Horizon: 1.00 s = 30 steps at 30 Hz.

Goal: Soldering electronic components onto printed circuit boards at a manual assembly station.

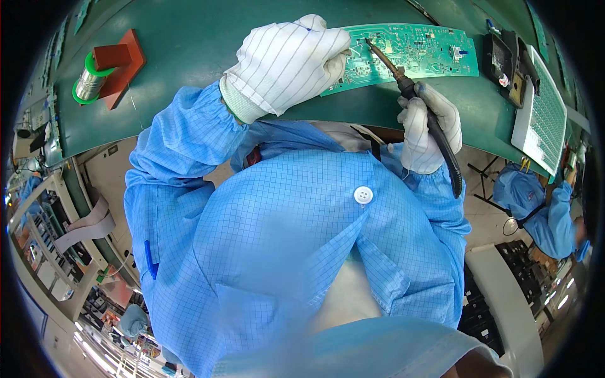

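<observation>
A long green circuit board (409, 53) lies on the green bench top, dotted with small parts and bearing a white connector near its right end. My right hand (428, 123), in a white glove, grips the black handle of a soldering iron (435, 126). The iron slants up to the left, and its dark tip is at the board's left part. My left hand (287, 66), in a striped white glove, is closed over the board's left end, fingertips pinched close to the iron's tip. Whatever sits between those fingertips is too small to make out.
At the left of the bench top (183, 57) a solder wire spool (88, 85) with green rims sits on a red-brown stand (129, 69). To the right are a dark iron-stand box (504, 63) and a white-framed tray (542, 113). Another person in blue (532, 201) sits beyond.
</observation>
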Motion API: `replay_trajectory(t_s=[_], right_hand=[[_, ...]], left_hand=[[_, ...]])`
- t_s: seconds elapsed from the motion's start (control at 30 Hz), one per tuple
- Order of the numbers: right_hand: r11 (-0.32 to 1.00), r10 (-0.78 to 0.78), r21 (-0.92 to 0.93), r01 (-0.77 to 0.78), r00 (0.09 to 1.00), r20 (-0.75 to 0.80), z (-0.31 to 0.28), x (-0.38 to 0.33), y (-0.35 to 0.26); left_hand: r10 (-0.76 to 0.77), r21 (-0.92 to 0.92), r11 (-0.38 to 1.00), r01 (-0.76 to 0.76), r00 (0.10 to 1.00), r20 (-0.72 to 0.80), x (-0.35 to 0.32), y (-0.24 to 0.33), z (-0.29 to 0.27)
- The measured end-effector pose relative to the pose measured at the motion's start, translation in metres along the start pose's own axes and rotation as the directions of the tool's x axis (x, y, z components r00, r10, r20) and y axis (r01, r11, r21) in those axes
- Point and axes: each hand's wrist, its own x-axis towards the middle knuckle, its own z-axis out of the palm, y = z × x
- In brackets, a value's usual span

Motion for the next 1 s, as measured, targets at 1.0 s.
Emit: replay_trajectory(t_s=[1.0], right_hand=[[0.943, 0.246, -0.054, -0.329, 0.795, -0.555, -0.199, 0.140, 0.047]], left_hand=[[-0.478, -0.491, 0.483, 0.725, 0.688, 0.546, 0.004, -0.009, -0.027]])
